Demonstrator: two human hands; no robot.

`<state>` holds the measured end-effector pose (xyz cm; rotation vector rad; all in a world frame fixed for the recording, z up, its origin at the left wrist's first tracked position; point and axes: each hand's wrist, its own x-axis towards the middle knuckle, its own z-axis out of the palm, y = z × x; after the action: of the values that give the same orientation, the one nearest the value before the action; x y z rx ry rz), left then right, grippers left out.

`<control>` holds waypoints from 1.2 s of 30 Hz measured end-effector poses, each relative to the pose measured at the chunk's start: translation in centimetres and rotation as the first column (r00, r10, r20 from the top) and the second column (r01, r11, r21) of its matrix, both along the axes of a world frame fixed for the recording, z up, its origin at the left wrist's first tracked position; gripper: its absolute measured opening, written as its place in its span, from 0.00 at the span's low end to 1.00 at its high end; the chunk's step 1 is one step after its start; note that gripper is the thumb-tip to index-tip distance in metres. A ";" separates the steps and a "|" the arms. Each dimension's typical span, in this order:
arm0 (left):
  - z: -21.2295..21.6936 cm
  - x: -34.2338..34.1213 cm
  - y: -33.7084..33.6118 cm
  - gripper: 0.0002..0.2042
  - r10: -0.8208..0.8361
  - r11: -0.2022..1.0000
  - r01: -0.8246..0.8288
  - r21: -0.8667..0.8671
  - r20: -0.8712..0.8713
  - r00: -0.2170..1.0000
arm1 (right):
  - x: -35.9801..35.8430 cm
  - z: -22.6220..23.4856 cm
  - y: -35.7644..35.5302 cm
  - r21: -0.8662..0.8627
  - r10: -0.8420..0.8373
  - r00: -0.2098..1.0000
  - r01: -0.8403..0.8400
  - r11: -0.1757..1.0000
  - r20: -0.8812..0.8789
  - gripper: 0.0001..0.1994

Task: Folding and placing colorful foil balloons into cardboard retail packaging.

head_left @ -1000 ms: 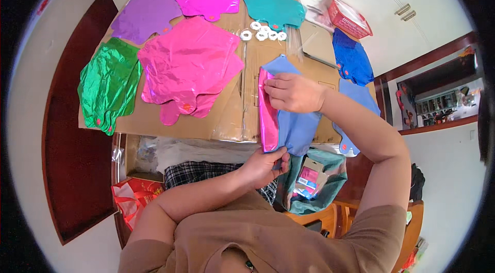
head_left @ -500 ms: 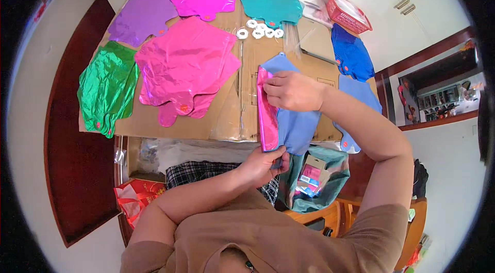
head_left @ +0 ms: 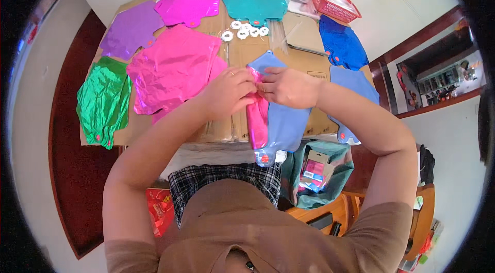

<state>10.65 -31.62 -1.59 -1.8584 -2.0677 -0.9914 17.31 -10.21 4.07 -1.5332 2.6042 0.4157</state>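
Observation:
A flat blue foil balloon (head_left: 284, 123) lies at the front of the cardboard, with a narrow pink foil strip (head_left: 257, 126) along its left side. My left hand (head_left: 230, 93) and my right hand (head_left: 290, 87) meet at the strip's upper part, fingers closed on the pink foil. The fingertips hide exactly how the foil is gripped. The blue balloon's tab, with a red mark, hangs over the cardboard's front edge. Left of my hands lies a stack of larger pink foil balloons (head_left: 175, 69), partly covered by my left forearm.
Around the cardboard (head_left: 227, 128) lie green (head_left: 105, 100), purple (head_left: 130, 30), magenta (head_left: 190, 5), teal (head_left: 255, 4) and dark blue (head_left: 343, 43) foil balloons. White ribbon rolls (head_left: 245, 30) sit near the back. A red basket (head_left: 336, 4) stands back right. Below hangs an open teal bag (head_left: 330, 185) holding packages.
My left hand has left the balloon's bottom tab and moved up beside my right hand at the pink strip. The head view has shifted slightly.

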 end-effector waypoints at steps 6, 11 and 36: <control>0.4 0.4 -0.1 0.31 -0.040 0.985 0.051 -0.166 0.069 0.997 | 1.6 -0.7 1.6 -0.152 -0.163 0.977 0.142 0.978 -0.137 0.13; 0.9 1.2 -0.2 0.41 -0.029 0.983 0.033 -0.181 0.022 0.999 | 11.1 3.9 0.3 -0.215 -0.832 0.454 0.890 0.403 0.319 0.16; 0.5 1.3 -0.4 0.51 0.001 0.950 -0.005 -0.313 -0.013 1.000 | 7.8 0.8 -5.3 -0.564 -0.971 0.109 0.825 -0.031 0.212 0.09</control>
<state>11.92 -32.01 -1.08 -1.9963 -2.3314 -0.6776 25.15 -15.52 4.86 0.7530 3.2961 -0.4234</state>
